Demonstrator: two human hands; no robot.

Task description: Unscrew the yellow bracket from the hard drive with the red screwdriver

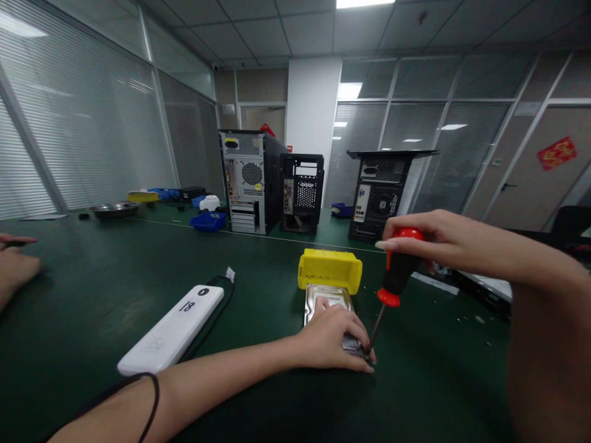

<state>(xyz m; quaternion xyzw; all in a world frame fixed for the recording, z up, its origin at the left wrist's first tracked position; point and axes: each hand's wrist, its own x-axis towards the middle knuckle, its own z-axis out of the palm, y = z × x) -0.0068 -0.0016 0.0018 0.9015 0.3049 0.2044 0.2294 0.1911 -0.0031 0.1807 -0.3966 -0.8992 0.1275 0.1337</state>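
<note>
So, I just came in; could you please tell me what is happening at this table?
A person's left grip holds a hard drive on the green table, just in front of a yellow bin. The right grip holds a red and black screwdriver above, its shaft slanting down to the drive's near right corner; fingers hide exactly what the tip touches. A white power bank marked 18 lies to the left, and another person's hand shows at the left edge.
</note>
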